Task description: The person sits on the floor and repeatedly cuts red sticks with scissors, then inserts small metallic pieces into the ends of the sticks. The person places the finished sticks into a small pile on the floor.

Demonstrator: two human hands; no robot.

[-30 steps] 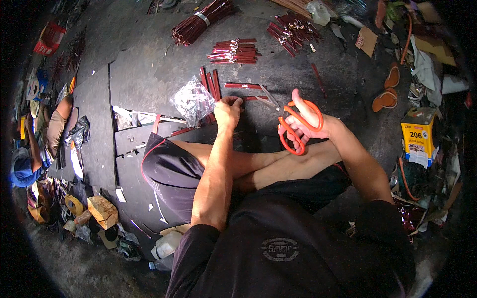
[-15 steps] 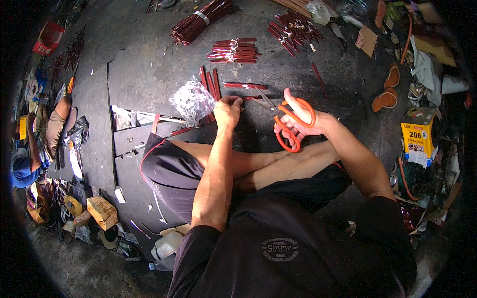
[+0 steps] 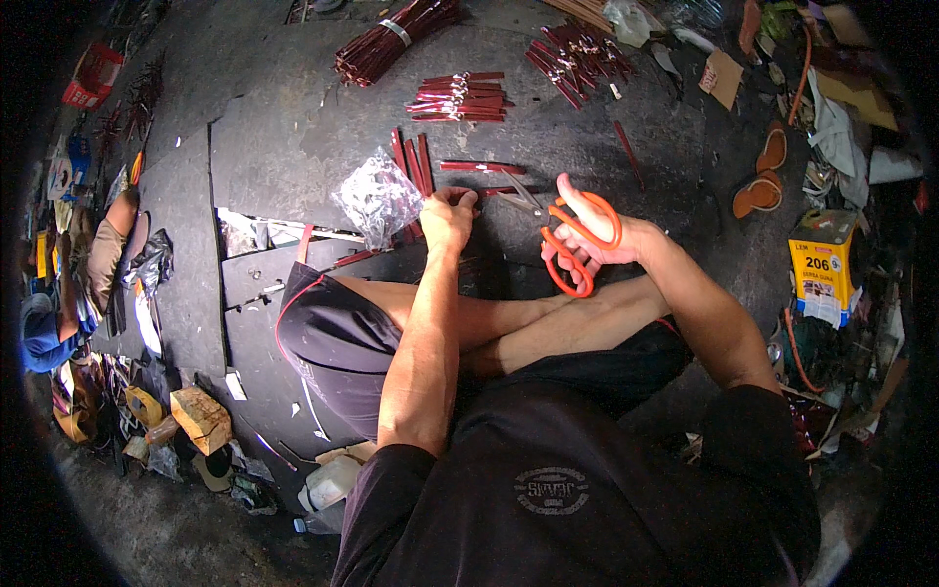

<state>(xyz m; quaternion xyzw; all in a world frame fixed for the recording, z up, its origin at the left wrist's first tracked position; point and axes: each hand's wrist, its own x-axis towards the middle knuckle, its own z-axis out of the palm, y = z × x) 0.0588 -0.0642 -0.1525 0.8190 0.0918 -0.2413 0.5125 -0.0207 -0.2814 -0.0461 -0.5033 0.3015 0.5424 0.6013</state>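
In my right hand (image 3: 611, 245) is a pair of scissors (image 3: 618, 217) with large orange loop handles; the loops pass around the thumb and fingers. Its metal blades are spread and point up-left. My left hand (image 3: 449, 220) is closed in a pinch just left of the blade tips; what the fingertips hold, if anything, is hidden. Dark red strips (image 3: 412, 166) lie side by side beyond that hand, and another single dark red strip (image 3: 482, 167) lies crosswise just past the fingertips. Left of the hand sits a crumpled clear plastic bag (image 3: 377, 199).
Farther off lie a row of red strips with shiny middles (image 3: 458, 98), a banded bundle (image 3: 377, 54) and a loose pile (image 3: 577, 64). Orange-brown sandal pieces (image 3: 759, 196) and a yellow can (image 3: 824, 264) stand right. At left are another person's limbs (image 3: 114, 230) and clutter.
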